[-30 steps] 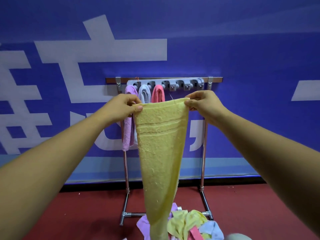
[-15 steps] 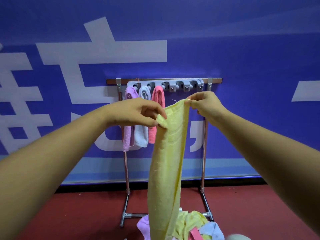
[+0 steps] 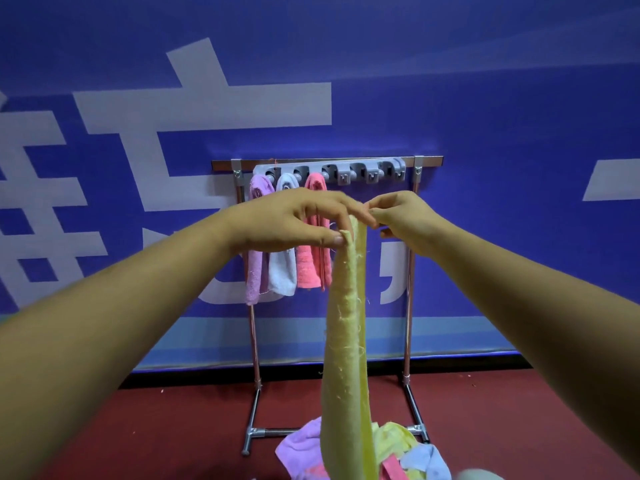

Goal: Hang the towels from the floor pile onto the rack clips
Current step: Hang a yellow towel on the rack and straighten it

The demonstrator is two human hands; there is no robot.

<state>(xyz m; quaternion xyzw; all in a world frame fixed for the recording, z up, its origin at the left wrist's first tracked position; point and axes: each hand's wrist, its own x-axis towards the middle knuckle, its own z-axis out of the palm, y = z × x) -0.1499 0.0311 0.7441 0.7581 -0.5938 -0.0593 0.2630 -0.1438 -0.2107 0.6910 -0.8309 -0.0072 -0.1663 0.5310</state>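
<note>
Towel [image 3: 346, 323] hanging long-axis down, toward 6 o'clock.
We are pinching its top with left hand [image 3: 298, 220] and right hand [image 3: 405, 216]; free clip [image 3: 343, 175] at 12.

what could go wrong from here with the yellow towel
1. The left hand and right hand pinch only the top edge of the yellow towel; a slip could drop it.
2. Its lower end reaches the floor pile, so lifting might drag or snag other towels.
3. The nearest free clip sits close beside the pink towel; pushing the bunched edge in may knock that one loose.
</note>
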